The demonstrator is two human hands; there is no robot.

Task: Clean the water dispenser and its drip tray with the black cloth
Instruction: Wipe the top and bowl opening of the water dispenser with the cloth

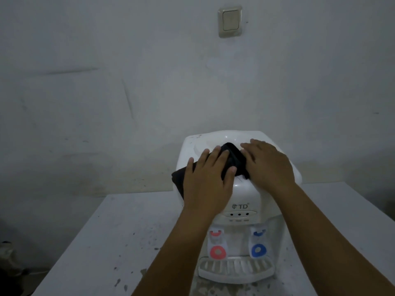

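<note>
A white table-top water dispenser (245,195) stands on a table, with a red tap and a blue tap on its front and a white slotted drip tray (235,272) at its foot. A black cloth (235,161) lies across the dispenser's top, one end hanging over the left side. My left hand (207,178) lies flat on the cloth's left part, fingers spread. My right hand (269,163) rests flat on the cloth's right edge and the dispenser's top. Much of the cloth is hidden under both hands.
The dispenser sits on a white table (106,242) speckled with dark marks. A grey wall stands close behind, with a light switch (230,20) high up. Something dark lies on the floor at the lower left (8,263).
</note>
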